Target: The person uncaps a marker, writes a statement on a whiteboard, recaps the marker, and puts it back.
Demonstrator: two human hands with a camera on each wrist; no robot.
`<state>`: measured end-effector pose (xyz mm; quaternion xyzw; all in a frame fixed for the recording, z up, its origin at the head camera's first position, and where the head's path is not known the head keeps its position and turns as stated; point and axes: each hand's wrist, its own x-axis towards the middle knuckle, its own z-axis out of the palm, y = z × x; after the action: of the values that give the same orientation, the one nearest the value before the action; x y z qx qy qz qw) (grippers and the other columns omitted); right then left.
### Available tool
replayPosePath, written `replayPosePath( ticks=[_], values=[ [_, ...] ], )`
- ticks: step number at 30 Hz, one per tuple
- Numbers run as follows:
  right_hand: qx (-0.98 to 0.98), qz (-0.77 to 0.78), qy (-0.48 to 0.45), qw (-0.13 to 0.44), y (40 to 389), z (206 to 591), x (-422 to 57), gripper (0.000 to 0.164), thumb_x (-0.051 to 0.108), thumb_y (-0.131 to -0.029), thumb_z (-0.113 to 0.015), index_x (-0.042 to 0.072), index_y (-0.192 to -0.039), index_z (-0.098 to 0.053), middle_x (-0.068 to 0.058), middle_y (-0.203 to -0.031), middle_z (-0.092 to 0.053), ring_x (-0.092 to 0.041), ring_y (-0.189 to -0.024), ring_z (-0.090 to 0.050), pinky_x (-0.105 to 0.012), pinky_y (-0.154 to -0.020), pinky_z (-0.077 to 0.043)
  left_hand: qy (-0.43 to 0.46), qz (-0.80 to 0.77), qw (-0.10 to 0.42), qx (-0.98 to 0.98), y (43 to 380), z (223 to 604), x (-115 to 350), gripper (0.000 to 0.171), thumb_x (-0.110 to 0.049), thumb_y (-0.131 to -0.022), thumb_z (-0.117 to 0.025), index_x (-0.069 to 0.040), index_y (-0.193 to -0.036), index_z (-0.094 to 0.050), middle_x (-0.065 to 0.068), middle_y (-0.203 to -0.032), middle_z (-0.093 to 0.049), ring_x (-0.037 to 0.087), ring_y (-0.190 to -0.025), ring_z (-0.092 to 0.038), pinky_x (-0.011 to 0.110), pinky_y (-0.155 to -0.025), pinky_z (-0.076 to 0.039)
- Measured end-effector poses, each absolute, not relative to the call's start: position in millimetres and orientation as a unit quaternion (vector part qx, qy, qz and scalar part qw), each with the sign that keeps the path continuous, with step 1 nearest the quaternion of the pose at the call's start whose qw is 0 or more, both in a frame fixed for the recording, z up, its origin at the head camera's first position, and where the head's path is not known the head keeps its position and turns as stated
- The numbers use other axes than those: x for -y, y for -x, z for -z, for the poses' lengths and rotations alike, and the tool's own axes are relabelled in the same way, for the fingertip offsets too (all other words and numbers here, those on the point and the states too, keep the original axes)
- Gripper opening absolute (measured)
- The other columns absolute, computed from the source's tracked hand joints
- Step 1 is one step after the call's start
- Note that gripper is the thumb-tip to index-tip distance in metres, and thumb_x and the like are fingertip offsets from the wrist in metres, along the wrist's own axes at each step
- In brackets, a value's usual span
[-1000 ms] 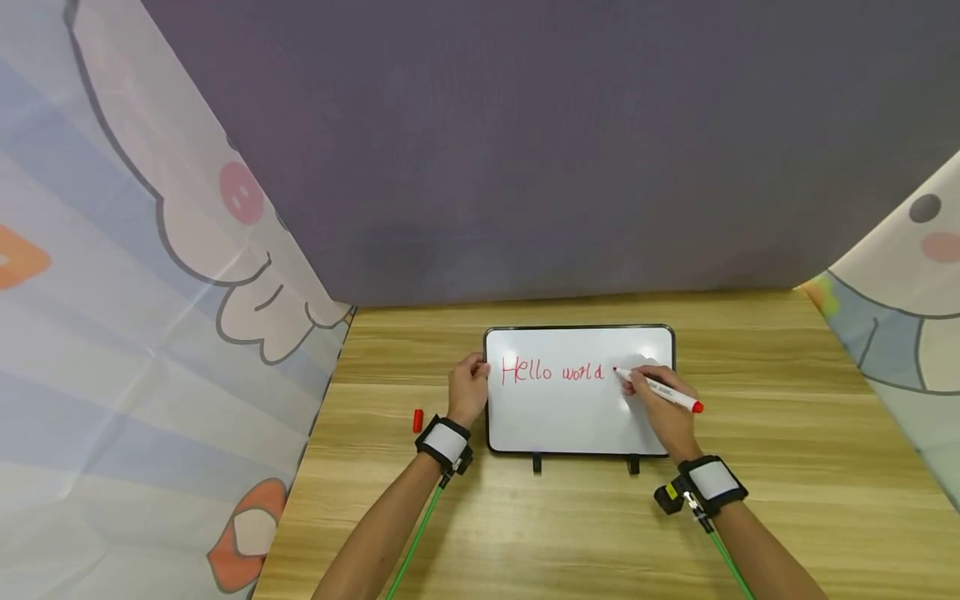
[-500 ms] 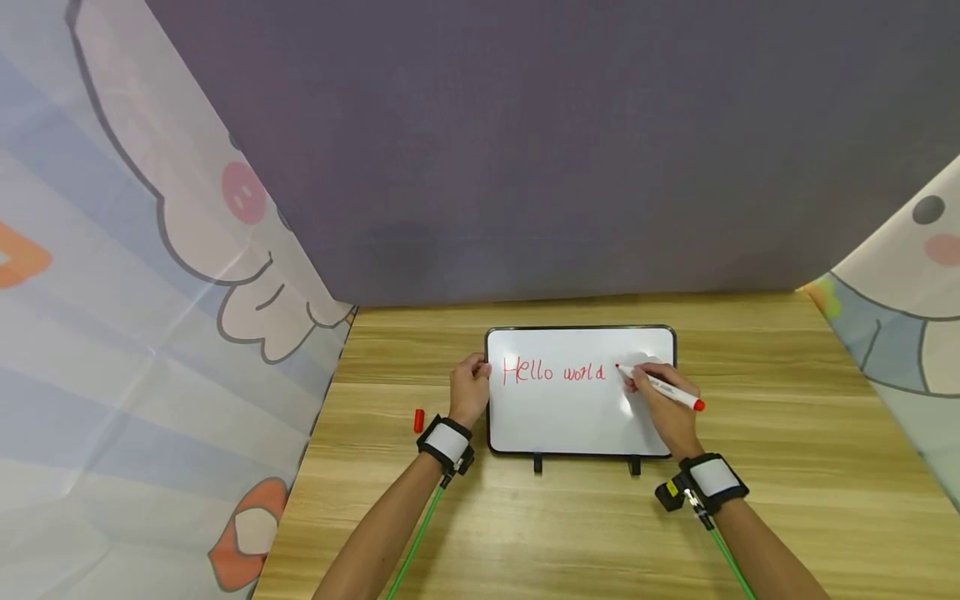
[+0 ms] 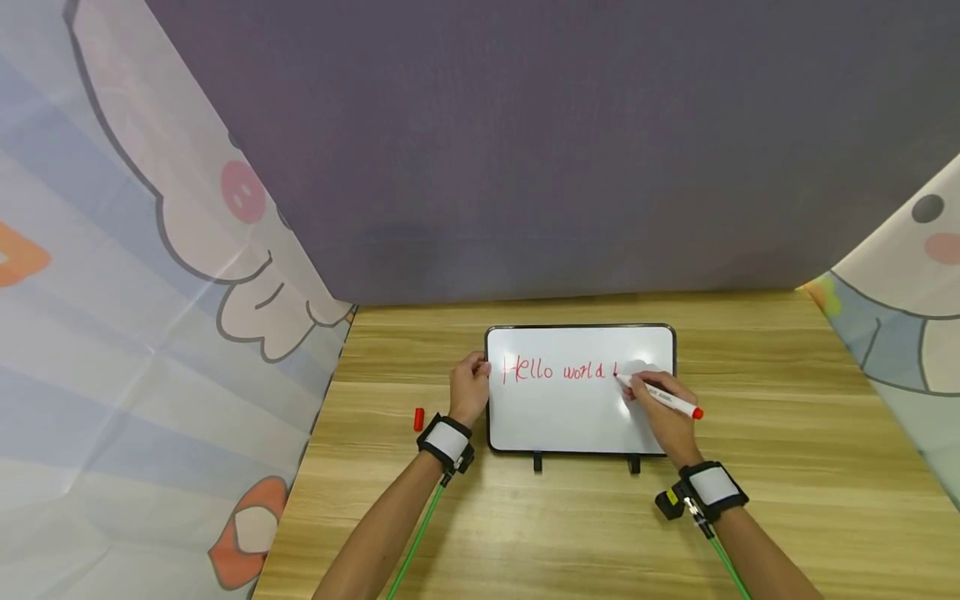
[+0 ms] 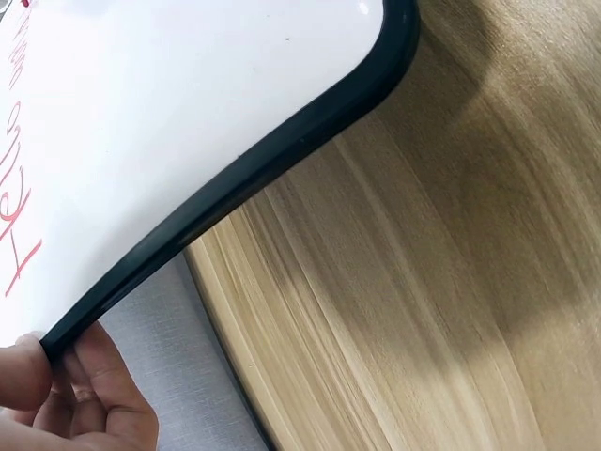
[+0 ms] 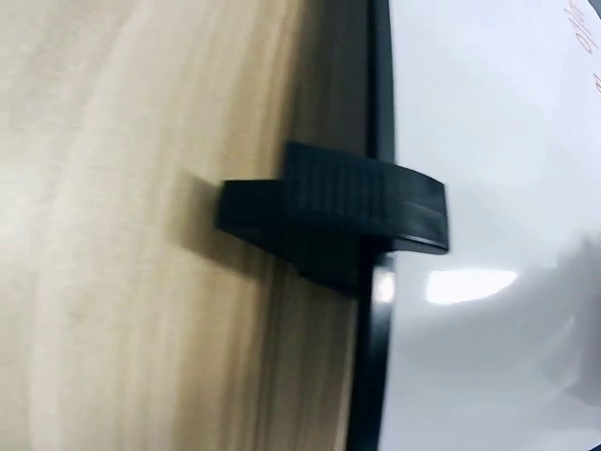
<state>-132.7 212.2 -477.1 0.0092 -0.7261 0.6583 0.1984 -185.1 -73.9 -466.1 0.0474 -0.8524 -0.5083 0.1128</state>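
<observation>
A black-framed whiteboard [image 3: 562, 421] stands on the wooden table, with "Hello world" and a short stroke after it in red. My right hand [image 3: 667, 412] pinches a white marker [image 3: 671, 401] with a red end, its tip at that stroke. In the right wrist view the hand and marker are out of sight, apart from a blurred shadow on the board. At the board's left edge, my left hand [image 3: 468, 390] grips the frame; the left wrist view has the thumb on the front and the curled fingers [image 4: 108, 381] behind the black rim.
A red marker cap [image 3: 418, 419] lies on the table [image 3: 525, 533] left of the board. Two black feet hold the board's lower edge, one of them a clip-like foot [image 5: 347, 202] close to the right wrist camera. A grey panel [image 3: 525, 167] rises behind the table.
My right hand has moved slightly down with the marker, and a short red vertical stroke has appeared after "world". The left hand keeps its grip on the frame.
</observation>
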Motion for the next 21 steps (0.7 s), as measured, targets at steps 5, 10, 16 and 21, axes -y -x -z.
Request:
replayPosePath(
  ticks=[5,10,16,21],
  values=[
    [0.721,-0.661,-0.029,0.208,128.4,482.3,-211.0,0.014,-0.001,-0.084,-0.062,-0.012,-0.093,-0.063,-0.007,-0.075,-0.066,-0.01,-0.066,-0.066,-0.018,-0.061,-0.053,-0.049,0.508,0.111,0.853,184.8,465.5,74.0,0.017,0.0,-0.088,-0.054,0.002,-0.098,-0.067,0.016,-0.083,-0.067,0.02,-0.072,-0.056,0.028,-0.063,-0.046],
    [0.708,-0.675,-0.031,0.206,125.3,485.8,-211.0,0.013,-0.003,-0.084,-0.061,-0.014,-0.092,-0.062,-0.01,-0.075,-0.065,-0.01,-0.065,-0.066,-0.019,-0.06,-0.053,-0.049,0.513,0.109,0.85,184.3,466.6,74.0,0.016,0.0,-0.088,-0.054,0.002,-0.097,-0.067,0.016,-0.081,-0.066,0.019,-0.071,-0.055,0.027,-0.062,-0.045],
    [0.723,-0.658,-0.03,0.208,125.5,485.7,-211.6,0.011,-0.002,-0.084,-0.063,-0.011,-0.091,-0.064,-0.014,-0.076,-0.065,-0.01,-0.066,-0.066,-0.017,-0.06,-0.053,-0.046,0.513,0.112,0.85,184.2,467.3,74.2,0.016,0.0,-0.088,-0.054,0.002,-0.098,-0.067,0.016,-0.082,-0.067,0.019,-0.071,-0.055,0.028,-0.063,-0.046],
    [0.723,-0.657,-0.037,0.209,125.8,484.0,-211.6,0.011,-0.003,-0.084,-0.062,-0.011,-0.091,-0.063,-0.012,-0.076,-0.065,-0.008,-0.066,-0.065,-0.017,-0.06,-0.053,-0.045,0.516,0.113,0.848,184.2,465.9,74.1,0.016,0.0,-0.089,-0.054,0.003,-0.098,-0.067,0.016,-0.081,-0.065,0.019,-0.071,-0.054,0.027,-0.062,-0.045]
  ],
)
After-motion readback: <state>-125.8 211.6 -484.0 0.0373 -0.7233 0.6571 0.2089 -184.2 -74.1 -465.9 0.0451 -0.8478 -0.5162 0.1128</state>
